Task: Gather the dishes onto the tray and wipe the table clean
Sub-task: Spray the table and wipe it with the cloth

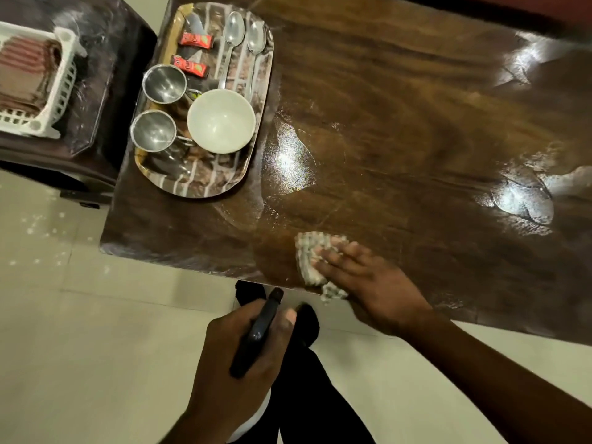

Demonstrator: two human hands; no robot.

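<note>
The table point(400, 107) under the tray point(205, 192) is glossy dark brown with streaked wood grain, while the tray is mottled brown crossed by pale stripes, with a tan rim. On the tray, the bowl point(221, 120) is off-white, the cups point(164, 83) and spoons point(233, 30) silvery, the sachets point(195, 40) red. Below and right of the tray the cloth point(309, 251) is whitish grey with a knobbly weave, the slim object point(256, 334) below the tray is black, and left of the tray a white basket point(64, 81) holds a brown striped towel point(28, 68).
</note>
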